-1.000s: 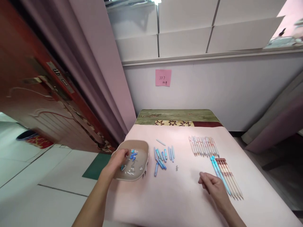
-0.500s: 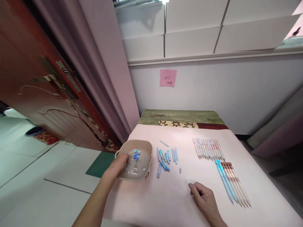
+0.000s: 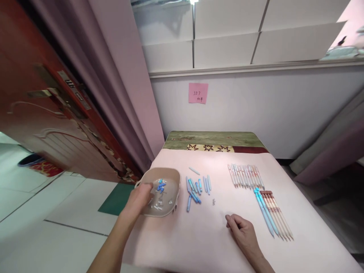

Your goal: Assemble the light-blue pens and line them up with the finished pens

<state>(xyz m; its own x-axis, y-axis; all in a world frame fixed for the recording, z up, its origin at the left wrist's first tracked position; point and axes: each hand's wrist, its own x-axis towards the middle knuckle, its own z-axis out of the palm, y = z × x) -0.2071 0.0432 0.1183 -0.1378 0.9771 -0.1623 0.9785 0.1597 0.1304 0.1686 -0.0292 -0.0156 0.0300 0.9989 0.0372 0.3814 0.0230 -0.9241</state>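
My left hand (image 3: 138,200) reaches into a beige bowl (image 3: 173,181) at the table's left edge, fingers curled among several small blue and white pen parts (image 3: 160,187); whether it grips one is hidden. My right hand (image 3: 242,232) rests on the pink table cover (image 3: 204,235) with fingers loosely curled and nothing seen in it. Several blue pen barrels (image 3: 195,187) lie just right of the bowl. A tiny spring (image 3: 213,201) lies between them and my right hand.
A row of whitish pens (image 3: 246,175) lies at the back right, and a second row with blue and brown-capped pens (image 3: 272,214) lies right of my right hand. A pink sticky note (image 3: 198,93) is on the wall. A red door (image 3: 42,113) and curtain stand left.
My right hand has drawn back from the blue pens at the right towards the table's middle. My left hand has stayed in the bowl, shifting slightly.
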